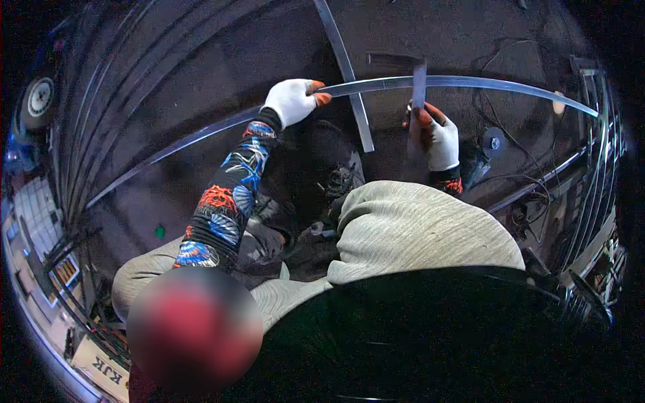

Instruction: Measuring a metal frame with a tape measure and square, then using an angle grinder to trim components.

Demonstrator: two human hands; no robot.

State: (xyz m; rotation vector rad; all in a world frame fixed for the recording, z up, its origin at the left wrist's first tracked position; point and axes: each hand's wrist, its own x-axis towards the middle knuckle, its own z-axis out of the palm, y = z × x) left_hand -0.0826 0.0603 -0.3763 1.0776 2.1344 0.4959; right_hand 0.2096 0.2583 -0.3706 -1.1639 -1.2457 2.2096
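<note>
A long, narrow metal bar (470,82) crosses in front of me from the lower left to the far right. My left hand (290,102), in a white glove with orange fingertips, is closed round this bar left of its middle. Farther right, my right hand (442,142), gloved alike, pinches a flat, L-shaped metal square (419,87). The square's bright leg lies across the bar, and its darker leg points left beyond it; its lower end is blurred. A second metal bar (341,54) lies crosswise under the long one, between my hands.
Right of my right hand sits an angle grinder (494,142), with dark cables (521,131) around it. Several long metal rods (87,114) run along the left, near a wheel (40,97). More metal lengths (600,181) line the right side. My grey-clad knee (430,228) rises below the right hand.
</note>
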